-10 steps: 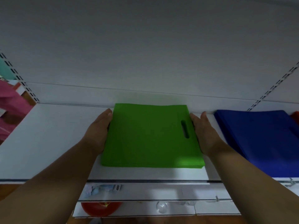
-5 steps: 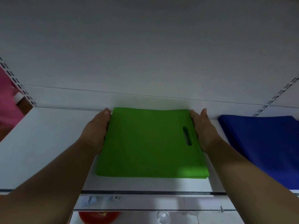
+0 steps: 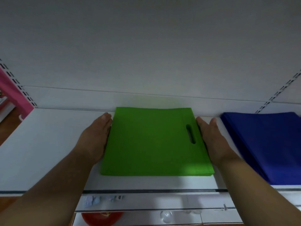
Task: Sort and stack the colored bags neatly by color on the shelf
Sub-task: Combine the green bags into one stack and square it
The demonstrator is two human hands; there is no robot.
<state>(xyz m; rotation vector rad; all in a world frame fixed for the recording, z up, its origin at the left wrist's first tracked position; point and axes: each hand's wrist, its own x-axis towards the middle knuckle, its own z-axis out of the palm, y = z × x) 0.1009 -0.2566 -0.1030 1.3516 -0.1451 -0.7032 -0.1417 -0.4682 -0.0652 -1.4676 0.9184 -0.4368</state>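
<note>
A flat stack of green bags [image 3: 151, 142] with a slot handle near its right edge lies on the white shelf [image 3: 45, 144], pushed back against the rear panel. My left hand [image 3: 96, 137] presses flat against the stack's left side, fingers straight. Along the stack's right side lies my right hand [image 3: 213, 141], also with straight fingers, touching the edge. A stack of blue bags [image 3: 267, 144] sits on the same shelf to the right, apart from the green one.
The shelf's front rail [image 3: 149, 191] runs below the stack. A red object [image 3: 101, 217] and clear round items [image 3: 166, 216] sit on a lower level. Pink goods [image 3: 11, 93] show past the left upright. Bare shelf lies left of the green stack.
The green stack has slid slightly back and squared up between my palms; the view has shifted a little, showing less of the blue stack's right end.
</note>
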